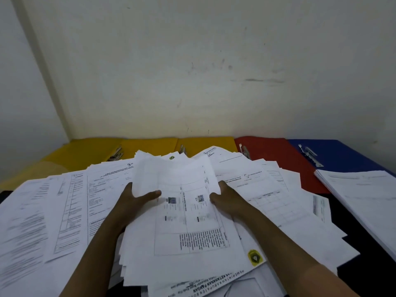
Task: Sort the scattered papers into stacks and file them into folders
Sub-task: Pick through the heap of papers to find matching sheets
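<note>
Both hands hold up one bundle of white printed paper sheets (pixel 180 202) over the big messy pile of white papers (pixel 64 211); the left hand (pixel 137 200) grips the bundle's left edge, thumb lying across the front and the other fingers hidden behind; the right hand (pixel 222 198) grips the right edge the same way, thumb on the front; the bundle's top bends back away from the hands, and its bottom rests on the pile; the sheets are thin, flat and oblong, with boxes, small dark pictures and lines of blurry print; a yellow badge shape (pixel 255 257) sits on the bundle's lower right corner; just below the bundle, a sheet in the pile shows the big word "PANGAN"; behind the pile, by the pale wall (pixel 192 61), lie flat card folders with shiny metal clips; yellow folders (pixel 85 153) sit behind the pile's left and middle, a red folder (pixel 278 153) behind its right, and a blue folder (pixel 347 153) right of the red one; a neat stack of white sheets (pixel 364 200) lies right of the pile, partly on the blue folder.
</note>
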